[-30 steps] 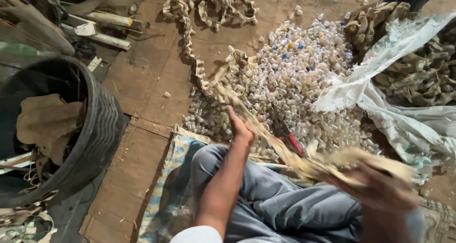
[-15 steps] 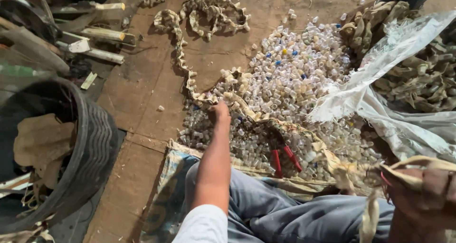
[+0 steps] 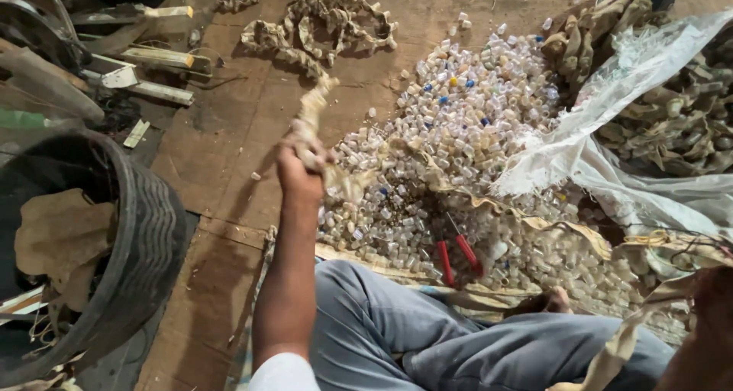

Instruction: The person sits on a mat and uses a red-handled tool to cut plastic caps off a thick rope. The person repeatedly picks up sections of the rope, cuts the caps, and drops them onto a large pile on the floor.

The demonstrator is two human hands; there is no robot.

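Left hand (image 3: 299, 168) closed tight round tan strip (image 3: 317, 116), lifted over floor. Right hand (image 3: 706, 315) at frame edge, grip unclear, strip end near it. Strip long, limp, bumpy, papery; could snag, tear, or drag small caps (image 3: 466, 124) about. Caps small, hard, mostly clear. Red-handled cutter (image 3: 456, 257) sharp, close to leg (image 3: 427, 337).

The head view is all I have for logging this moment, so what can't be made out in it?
- right hand: cut off by the frame's right edge; its grip on the strip is unclear.
- left hand: seen from behind; the tan strip covers its fingers.
- red-handled tool: its head is buried in the pile of small caps.
- black tub: cut by the left edge.
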